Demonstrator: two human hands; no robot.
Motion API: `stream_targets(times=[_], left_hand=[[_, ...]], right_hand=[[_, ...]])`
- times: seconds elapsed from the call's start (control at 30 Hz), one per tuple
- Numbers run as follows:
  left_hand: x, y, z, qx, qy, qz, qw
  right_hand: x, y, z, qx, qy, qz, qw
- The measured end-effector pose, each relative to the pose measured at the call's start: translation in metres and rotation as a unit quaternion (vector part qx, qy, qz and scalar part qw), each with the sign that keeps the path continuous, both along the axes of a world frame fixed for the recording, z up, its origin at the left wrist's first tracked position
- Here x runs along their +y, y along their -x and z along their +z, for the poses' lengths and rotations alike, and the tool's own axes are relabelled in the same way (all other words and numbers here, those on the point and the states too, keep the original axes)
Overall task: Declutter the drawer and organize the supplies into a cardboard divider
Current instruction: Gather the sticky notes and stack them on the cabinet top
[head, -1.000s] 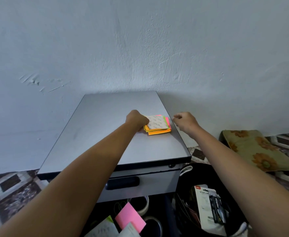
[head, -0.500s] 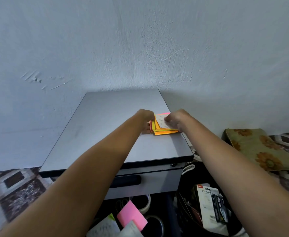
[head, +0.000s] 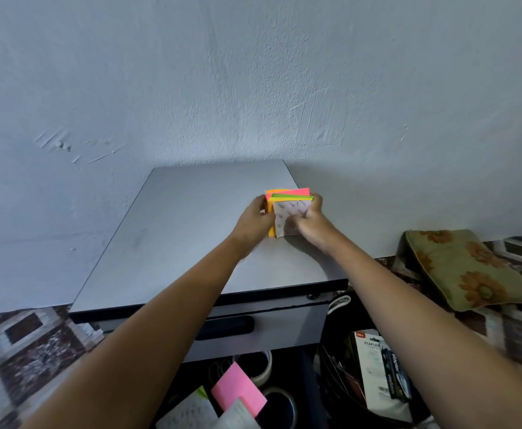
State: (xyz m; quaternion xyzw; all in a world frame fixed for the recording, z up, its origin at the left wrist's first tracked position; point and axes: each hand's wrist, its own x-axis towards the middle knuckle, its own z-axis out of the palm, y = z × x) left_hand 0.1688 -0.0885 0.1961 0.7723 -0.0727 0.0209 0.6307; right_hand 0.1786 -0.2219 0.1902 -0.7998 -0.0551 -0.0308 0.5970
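Two grips on one stack. Left grip [head: 255,219] and right grip [head: 310,222] both clasp the sticky-note stack [head: 290,212], fingers curled round its left and right sides. The stack stands on edge over the grey bench [head: 176,230]; whether its lower edge touches the top or sits just above it, cannot tell. It is in the 1 o'clock part of the bench, near the right edge and short of the wall. Printed white backing faces the camera. Orange, pink and green pads show along the top, out of line with each other.

Judged step: squaring the loose pads into one block before filing. Cardboard divider not in view, so the destination is unknown.

Doing it well:
- Tap the lower edge flat on the bench with the squeeze eased slightly so the pads slide level.
- Turn the block a quarter and tap the neighbouring edge.
- Thumbs on the faces should stop the outer pads fanning.
- The bench's right edge is close. A dropped pad could fall toward the black bin [head: 330,376] at 5 o'clock, which holds a stapler pack [head: 372,370].

More supplies lie at 6 o'clock, below the drawer front [head: 269,335]: a pink note pad [head: 238,388] and a tape roll [head: 261,365]. Much sorting left, by my estimate.
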Motion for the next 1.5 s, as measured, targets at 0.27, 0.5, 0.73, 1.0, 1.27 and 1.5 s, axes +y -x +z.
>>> stream_targets(times=[0.27,0.5,0.73,1.0,1.27,1.5], left_hand=[[0.003,-0.017,0.006,0.005,-0.174,0.062,0.983],[0.007,-0.033,0.01,0.068,-0.329,0.099,0.937],[0.02,-0.021,0.02,0.069,-0.24,0.102,0.963],[0.068,0.122,0.002,-0.035,-0.185,0.005,0.982],[0.111,0.211,-0.118,0.147,-0.215,0.023,0.965],[0.13,0.248,-0.216,0.305,-0.319,0.04,0.896]], right_hand=[[-0.009,-0.02,0.005,0.01,0.131,-0.018,0.991],[-0.003,-0.031,0.006,0.049,0.327,-0.093,0.939],[0.001,-0.011,0.013,-0.021,0.254,-0.129,0.958],[0.014,0.119,0.015,-0.128,0.165,-0.02,0.978],[0.046,0.209,-0.084,-0.003,0.155,0.079,0.985],[0.079,0.227,-0.203,0.205,0.221,0.14,0.943]])
